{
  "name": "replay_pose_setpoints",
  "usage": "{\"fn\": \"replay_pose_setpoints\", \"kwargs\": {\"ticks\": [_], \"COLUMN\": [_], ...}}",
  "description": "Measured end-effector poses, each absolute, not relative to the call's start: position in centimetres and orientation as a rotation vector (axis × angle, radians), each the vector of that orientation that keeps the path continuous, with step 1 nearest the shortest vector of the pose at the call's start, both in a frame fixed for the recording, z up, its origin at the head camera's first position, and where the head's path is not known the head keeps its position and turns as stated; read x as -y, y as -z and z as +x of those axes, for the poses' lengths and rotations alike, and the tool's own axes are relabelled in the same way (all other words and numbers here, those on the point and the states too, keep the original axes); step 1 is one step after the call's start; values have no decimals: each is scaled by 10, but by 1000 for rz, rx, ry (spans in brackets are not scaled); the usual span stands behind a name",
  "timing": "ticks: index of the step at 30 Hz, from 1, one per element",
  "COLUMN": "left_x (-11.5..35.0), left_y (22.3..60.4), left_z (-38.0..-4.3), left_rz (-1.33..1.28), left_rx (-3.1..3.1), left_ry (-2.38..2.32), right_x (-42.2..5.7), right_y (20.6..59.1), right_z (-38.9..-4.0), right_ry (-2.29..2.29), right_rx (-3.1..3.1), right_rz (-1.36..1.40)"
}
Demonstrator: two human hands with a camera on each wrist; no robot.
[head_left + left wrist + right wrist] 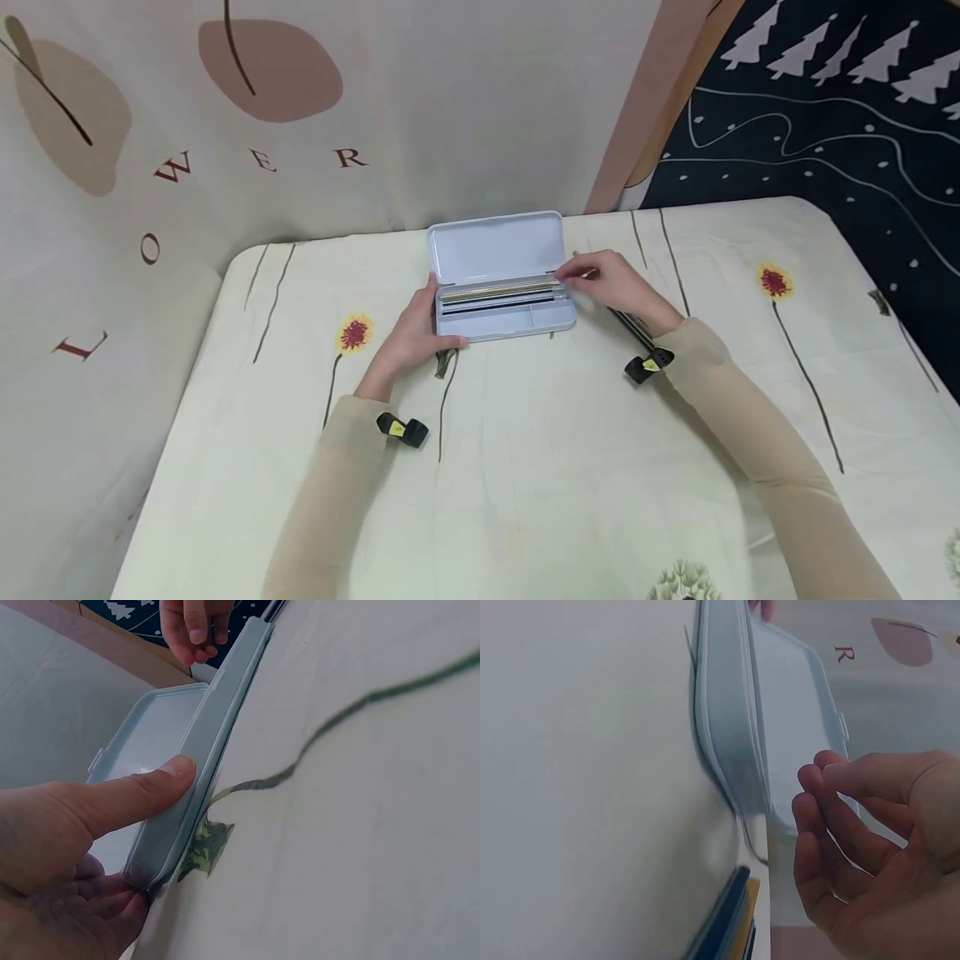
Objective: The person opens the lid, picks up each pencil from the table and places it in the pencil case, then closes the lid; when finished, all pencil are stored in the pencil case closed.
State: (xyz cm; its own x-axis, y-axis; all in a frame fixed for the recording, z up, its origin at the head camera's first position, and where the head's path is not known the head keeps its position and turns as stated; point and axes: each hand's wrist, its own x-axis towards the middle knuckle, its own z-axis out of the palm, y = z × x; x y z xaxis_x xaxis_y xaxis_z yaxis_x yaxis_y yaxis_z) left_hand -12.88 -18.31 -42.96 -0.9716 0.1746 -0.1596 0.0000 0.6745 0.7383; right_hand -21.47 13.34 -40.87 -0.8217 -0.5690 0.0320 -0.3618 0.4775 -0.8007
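Note:
A pale blue pencil case (487,323) stands with its lid (497,244) raised at the back. Inside it, several slim pencils (495,292) lie lengthwise in the rear part, light gold and dark ones among them. My left hand (411,333) grips the left end, thumb on the front wall and fingers behind, as the left wrist view shows. My right hand (606,282) hovers at the case's right end beside the pencil ends. Its fingers are loosely bent, thumb near the index fingertip; nothing shows between them in the right wrist view.
More dark pencils (632,327) lie on the tablecloth to the right of the case, beneath the right wrist; one orange-yellow pencil (744,919) is among them. The flower-printed tablecloth (525,467) spreads in front. A printed cloth wall (487,108) rises right behind the case.

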Motion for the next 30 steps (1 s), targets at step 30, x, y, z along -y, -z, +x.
{"fn": "replay_pose_setpoints", "kwargs": {"ticks": [30], "left_x": [183], "left_y": [429], "left_z": [-130], "left_rz": [180], "left_rx": [-2684], "left_ry": [-1179], "right_x": [-209], "right_y": [413], "right_z": [-209], "right_ry": [1138], "right_rx": [-2620], "right_rz": [-461]}}
